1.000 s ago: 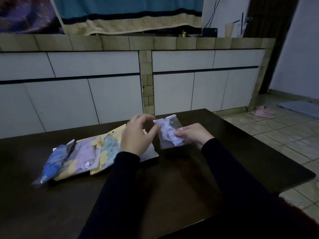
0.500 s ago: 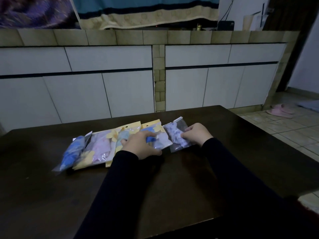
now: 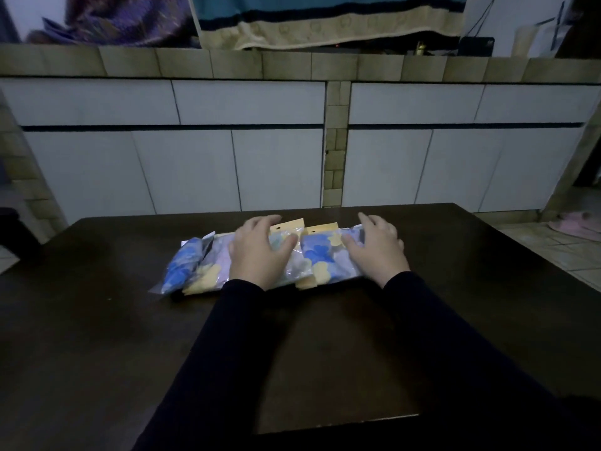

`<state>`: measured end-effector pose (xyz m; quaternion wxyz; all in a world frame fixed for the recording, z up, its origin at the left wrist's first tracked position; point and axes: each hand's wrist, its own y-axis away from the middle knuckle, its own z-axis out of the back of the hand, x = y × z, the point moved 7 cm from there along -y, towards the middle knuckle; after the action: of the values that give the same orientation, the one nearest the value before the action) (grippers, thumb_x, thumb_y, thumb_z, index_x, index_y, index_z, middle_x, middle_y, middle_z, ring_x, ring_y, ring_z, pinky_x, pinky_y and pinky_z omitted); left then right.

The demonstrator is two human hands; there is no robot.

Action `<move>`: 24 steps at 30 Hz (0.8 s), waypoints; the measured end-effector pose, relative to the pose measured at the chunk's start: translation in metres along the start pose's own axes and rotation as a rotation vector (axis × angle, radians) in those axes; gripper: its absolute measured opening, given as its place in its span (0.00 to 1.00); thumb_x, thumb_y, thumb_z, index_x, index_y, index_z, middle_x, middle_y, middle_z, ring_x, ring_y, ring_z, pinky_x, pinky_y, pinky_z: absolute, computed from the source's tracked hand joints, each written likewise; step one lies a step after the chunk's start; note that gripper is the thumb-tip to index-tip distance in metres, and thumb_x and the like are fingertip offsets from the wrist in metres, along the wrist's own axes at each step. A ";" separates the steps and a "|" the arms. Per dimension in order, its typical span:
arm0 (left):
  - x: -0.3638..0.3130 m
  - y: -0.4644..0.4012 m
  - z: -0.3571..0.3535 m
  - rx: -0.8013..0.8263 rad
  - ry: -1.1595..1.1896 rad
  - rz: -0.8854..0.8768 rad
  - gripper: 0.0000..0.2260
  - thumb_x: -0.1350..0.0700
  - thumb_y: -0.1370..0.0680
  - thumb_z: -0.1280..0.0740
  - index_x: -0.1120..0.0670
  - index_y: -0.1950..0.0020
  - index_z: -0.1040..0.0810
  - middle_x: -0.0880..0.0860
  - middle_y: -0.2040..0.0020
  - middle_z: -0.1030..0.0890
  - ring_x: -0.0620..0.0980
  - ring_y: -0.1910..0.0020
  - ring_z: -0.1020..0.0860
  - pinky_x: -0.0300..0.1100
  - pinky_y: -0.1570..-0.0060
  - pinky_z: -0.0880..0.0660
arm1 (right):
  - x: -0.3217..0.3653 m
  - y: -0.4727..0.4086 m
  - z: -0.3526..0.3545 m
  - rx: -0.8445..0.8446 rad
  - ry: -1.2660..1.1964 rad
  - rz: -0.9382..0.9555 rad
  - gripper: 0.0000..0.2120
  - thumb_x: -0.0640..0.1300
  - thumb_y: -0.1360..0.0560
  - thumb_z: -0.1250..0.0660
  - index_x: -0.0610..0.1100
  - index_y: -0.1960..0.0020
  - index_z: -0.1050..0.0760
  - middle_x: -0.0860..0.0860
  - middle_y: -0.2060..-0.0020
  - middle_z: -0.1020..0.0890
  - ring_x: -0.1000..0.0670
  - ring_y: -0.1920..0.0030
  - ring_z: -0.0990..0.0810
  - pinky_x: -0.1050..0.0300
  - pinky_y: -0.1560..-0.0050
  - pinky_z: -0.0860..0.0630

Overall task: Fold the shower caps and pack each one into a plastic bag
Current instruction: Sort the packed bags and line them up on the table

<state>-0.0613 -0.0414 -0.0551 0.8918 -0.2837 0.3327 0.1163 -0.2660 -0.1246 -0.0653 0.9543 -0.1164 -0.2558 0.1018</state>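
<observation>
A row of several bagged shower caps lies across the dark table [image 3: 325,336]. At the left end is a blue cap in a clear bag [image 3: 182,265], beside it a lilac one [image 3: 213,268]. In the middle a blue-flowered bag with a yellow header card [image 3: 320,252] shows between my hands. My left hand [image 3: 258,252] rests flat on the bags, fingers spread. My right hand [image 3: 377,249] lies flat on the right end of the row, covering the small lilac bag.
White cabinet doors [image 3: 276,170] with a tiled counter edge stand just behind the table. A towel [image 3: 325,24] hangs above. Pink slippers [image 3: 575,222] lie on the tiled floor to the right. The table's near edge [image 3: 341,424] is close to me.
My right hand has set the small lilac bag down at the right end of the row. Both hands now press flat on the bags. The camera has swung left.
</observation>
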 end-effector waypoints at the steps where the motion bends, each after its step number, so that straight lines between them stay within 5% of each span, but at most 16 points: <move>1: 0.012 -0.001 0.008 -0.052 -0.104 0.060 0.21 0.44 0.24 0.35 0.48 0.32 0.28 0.52 0.31 0.30 0.52 0.31 0.35 0.52 0.31 0.40 | 0.011 0.001 -0.005 0.014 0.033 0.075 0.27 0.57 0.20 0.43 0.49 0.24 0.40 0.49 0.25 0.38 0.47 0.26 0.43 0.44 0.29 0.44; 4: 0.047 0.001 0.031 -0.115 -0.350 0.314 0.26 0.40 0.25 0.37 0.47 0.29 0.32 0.55 0.26 0.37 0.60 0.27 0.43 0.60 0.31 0.48 | 0.035 0.006 -0.022 0.077 0.178 0.153 0.27 0.62 0.22 0.43 0.52 0.26 0.35 0.51 0.26 0.37 0.47 0.26 0.42 0.39 0.29 0.46; 8: 0.076 0.009 0.027 0.075 -0.410 0.532 0.32 0.33 0.25 0.43 0.45 0.25 0.39 0.57 0.23 0.44 0.68 0.26 0.51 0.64 0.30 0.56 | 0.032 0.011 -0.040 0.232 0.265 0.058 0.32 0.69 0.25 0.46 0.56 0.26 0.38 0.47 0.23 0.44 0.40 0.24 0.49 0.31 0.30 0.53; 17: 0.064 0.007 0.004 0.191 -0.390 0.471 0.32 0.32 0.23 0.48 0.46 0.24 0.41 0.56 0.21 0.49 0.66 0.25 0.53 0.62 0.29 0.56 | 0.010 0.001 -0.054 0.403 0.318 0.015 0.36 0.72 0.26 0.48 0.60 0.22 0.52 0.47 0.21 0.56 0.38 0.23 0.56 0.29 0.29 0.51; 24: 0.054 0.009 -0.004 0.233 -0.360 0.473 0.33 0.31 0.23 0.49 0.49 0.24 0.39 0.56 0.21 0.50 0.66 0.25 0.54 0.63 0.29 0.57 | -0.002 -0.003 -0.046 0.407 0.348 0.049 0.36 0.72 0.26 0.49 0.60 0.23 0.52 0.49 0.21 0.53 0.39 0.23 0.54 0.30 0.29 0.49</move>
<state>-0.0259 -0.0355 -0.0970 0.9110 -0.0693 0.2373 0.3300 -0.2438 -0.1355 -0.1038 0.9849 0.0559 -0.0591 0.1528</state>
